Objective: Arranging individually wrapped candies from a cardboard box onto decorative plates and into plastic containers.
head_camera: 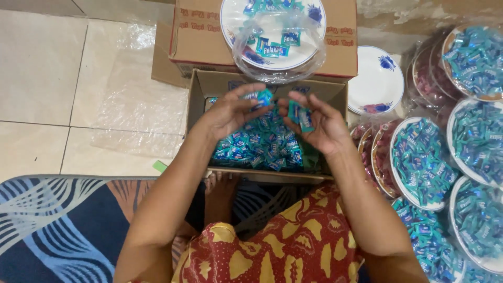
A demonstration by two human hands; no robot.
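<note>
Over the open cardboard box (201, 89) of candies, the left hand (230, 111) pinched teal candy sachets (260, 97); the right hand (318, 123) cupped more sachets (299, 115), fingers loosely curled. A loose grip risked spilling some past the box's edge.

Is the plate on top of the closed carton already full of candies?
No, the plate on the closed carton holds only a few candies inside a loose plastic bag, with most of its white face bare.

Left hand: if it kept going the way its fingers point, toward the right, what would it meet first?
Probably the right hand: the left hand, pinching a teal candy, points across a small gap at it, though depth is unclear.
</note>
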